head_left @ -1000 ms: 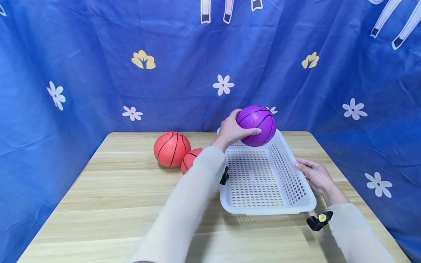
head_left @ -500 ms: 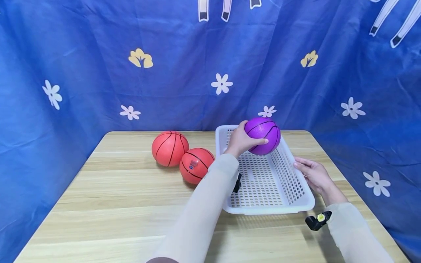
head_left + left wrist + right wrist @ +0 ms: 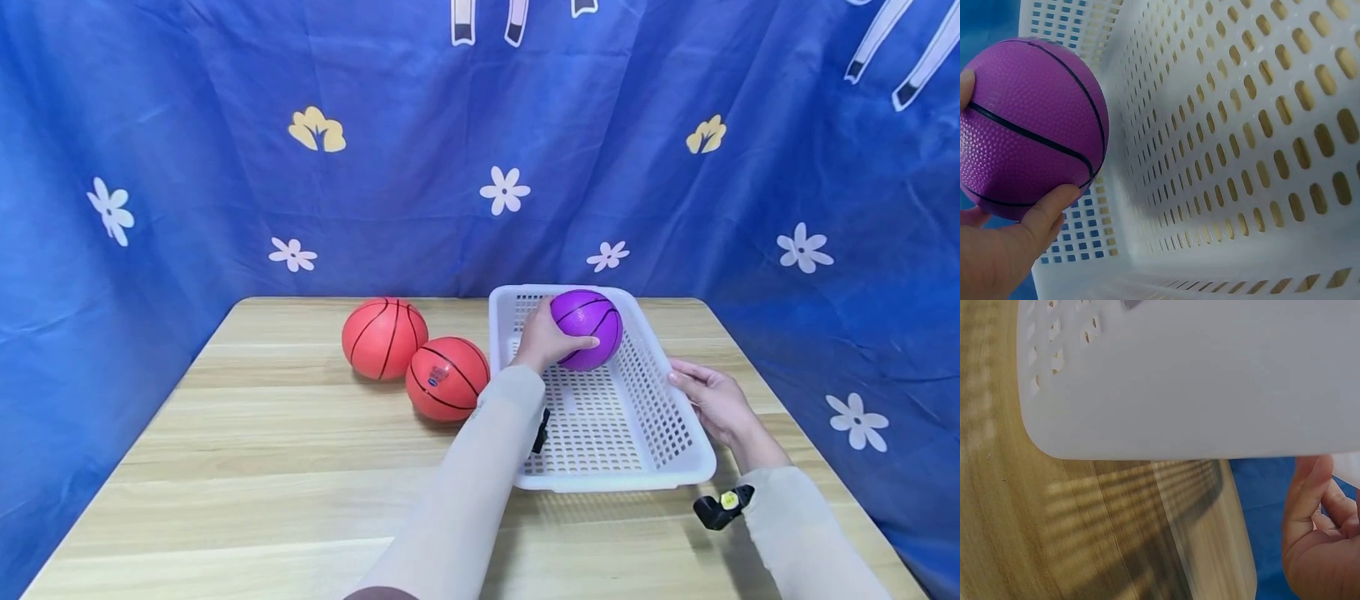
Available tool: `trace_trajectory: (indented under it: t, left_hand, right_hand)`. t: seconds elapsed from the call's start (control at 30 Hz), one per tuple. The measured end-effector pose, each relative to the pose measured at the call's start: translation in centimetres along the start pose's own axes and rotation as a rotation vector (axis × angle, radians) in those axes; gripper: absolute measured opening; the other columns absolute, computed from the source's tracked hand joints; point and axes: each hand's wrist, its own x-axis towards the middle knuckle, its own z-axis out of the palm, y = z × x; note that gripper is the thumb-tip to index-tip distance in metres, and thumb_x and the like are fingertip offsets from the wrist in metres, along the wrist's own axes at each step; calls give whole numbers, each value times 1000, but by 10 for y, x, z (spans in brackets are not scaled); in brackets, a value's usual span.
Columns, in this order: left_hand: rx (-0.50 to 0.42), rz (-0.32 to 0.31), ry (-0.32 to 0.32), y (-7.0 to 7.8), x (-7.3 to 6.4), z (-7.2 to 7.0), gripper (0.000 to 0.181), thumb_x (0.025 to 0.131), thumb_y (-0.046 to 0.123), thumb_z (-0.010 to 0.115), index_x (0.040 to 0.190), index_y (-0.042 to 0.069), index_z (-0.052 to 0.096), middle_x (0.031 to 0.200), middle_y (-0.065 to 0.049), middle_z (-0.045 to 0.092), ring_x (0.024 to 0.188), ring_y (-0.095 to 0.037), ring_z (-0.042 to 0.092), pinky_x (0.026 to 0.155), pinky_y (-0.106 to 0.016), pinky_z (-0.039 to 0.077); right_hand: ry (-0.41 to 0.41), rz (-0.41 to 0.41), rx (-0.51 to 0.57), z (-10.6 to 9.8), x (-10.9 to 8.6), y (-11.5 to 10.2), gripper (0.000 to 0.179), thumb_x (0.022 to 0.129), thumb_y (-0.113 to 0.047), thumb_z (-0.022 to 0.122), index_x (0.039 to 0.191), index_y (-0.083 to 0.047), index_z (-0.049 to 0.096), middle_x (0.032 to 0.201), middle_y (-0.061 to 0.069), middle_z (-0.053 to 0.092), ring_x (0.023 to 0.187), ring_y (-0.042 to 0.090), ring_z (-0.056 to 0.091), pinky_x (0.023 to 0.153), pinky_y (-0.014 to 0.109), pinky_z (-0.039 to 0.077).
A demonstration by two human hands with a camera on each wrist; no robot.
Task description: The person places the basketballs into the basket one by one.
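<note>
A purple toy basketball (image 3: 588,330) with black lines is in my left hand (image 3: 547,337), inside the far part of a white perforated plastic basket (image 3: 600,482). In the left wrist view, thumb and fingers spread round the ball (image 3: 1035,125), beside the basket's slotted wall (image 3: 1229,125). My right hand (image 3: 716,404) holds the basket's right rim, thumb at the edge and fingers beneath it. The right wrist view shows that hand (image 3: 1322,537) at the underside of the rim. Two orange-red basketballs, one farther back (image 3: 385,337) and one nearer (image 3: 447,379), sit left of the basket.
The light wood table (image 3: 262,467) carries the basket and balls. A blue curtain (image 3: 405,150) with white flowers hangs behind and along both sides. A small black camera (image 3: 723,507) is on the right wrist.
My left hand has lowered the purple ball from above the basket to inside it. The nearer orange-red ball shows more fully from behind the left arm. My right hand stays at the rim.
</note>
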Motion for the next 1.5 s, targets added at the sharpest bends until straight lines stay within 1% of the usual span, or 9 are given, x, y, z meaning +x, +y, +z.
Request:
trace_trajectory:
  t: [0.17, 0.33, 0.67, 0.8, 0.97, 1.07, 1.27, 1.37, 1.5]
  left_hand:
    - [33, -29, -43, 0, -1, 0, 96, 53, 45, 77, 131, 15, 29, 117, -6, 44, 102, -19, 45, 79, -32, 43]
    - [64, -34, -73, -1, -2, -1, 97, 54, 44, 77, 131, 13, 27, 117, -6, 43, 104, -19, 44, 81, -32, 42]
    - [62, -69, -86, -2, -5, -5, 107, 50, 46, 79, 135, 14, 22, 122, -8, 40, 108, -22, 41, 84, -35, 40]
    - [68, -67, -81, -1, -6, -12, 113, 48, 48, 79, 136, 13, 18, 126, -9, 38, 112, -23, 39, 86, -35, 37]
    - [68, -43, -27, 5, -2, -33, 116, 47, 51, 78, 137, 14, 16, 132, -10, 33, 119, -22, 32, 92, -34, 32]
    - [67, -16, 8, 12, 1, -50, 114, 47, 52, 77, 137, 14, 18, 131, -10, 33, 117, -23, 33, 91, -35, 33]
    - [123, 39, 77, 26, 9, -80, 112, 46, 57, 75, 136, 16, 21, 130, -9, 34, 116, -23, 33, 91, -37, 33]
    - [146, 66, 96, 28, 10, -95, 111, 47, 57, 75, 136, 17, 22, 130, -7, 34, 117, -21, 32, 92, -35, 31]
    - [173, 75, 113, 27, 10, -115, 109, 48, 59, 73, 136, 19, 22, 132, -5, 32, 119, -20, 30, 92, -35, 32]
  right_hand:
    - [6, 8, 7, 1, -1, -3, 54, 83, -21, 57, 128, 1, 36, 101, 4, 58, 90, 21, 57, 70, 32, 48]
    - [0, -2, 4, 3, 0, -3, 55, 84, -21, 57, 128, 2, 35, 102, 5, 58, 90, 21, 57, 70, 32, 48]
    - [-14, -1, 18, 5, 2, -2, 53, 84, -21, 56, 128, 1, 36, 107, 9, 56, 93, 23, 55, 72, 35, 47]
    - [-14, -9, 5, 6, 1, -1, 53, 85, -20, 56, 128, 3, 35, 106, 9, 56, 92, 22, 56, 72, 34, 47]
    - [-3, -11, -9, 6, 0, -2, 54, 84, -21, 56, 128, 3, 35, 103, 5, 58, 90, 20, 56, 72, 33, 48]
    - [1, -8, -8, 6, -1, -2, 54, 84, -21, 56, 128, 3, 36, 102, 4, 57, 91, 20, 56, 72, 33, 48]
    - [-4, 0, -2, 4, -2, -3, 55, 84, -21, 56, 129, 3, 34, 104, 5, 57, 92, 21, 56, 73, 33, 47]
    - [-2, 5, -10, 4, -3, -3, 55, 85, -21, 55, 129, 2, 34, 105, 5, 56, 93, 21, 55, 73, 33, 47]
    - [2, 11, -18, 4, -3, -2, 54, 85, -22, 55, 129, 2, 34, 105, 5, 56, 93, 21, 55, 73, 33, 47]
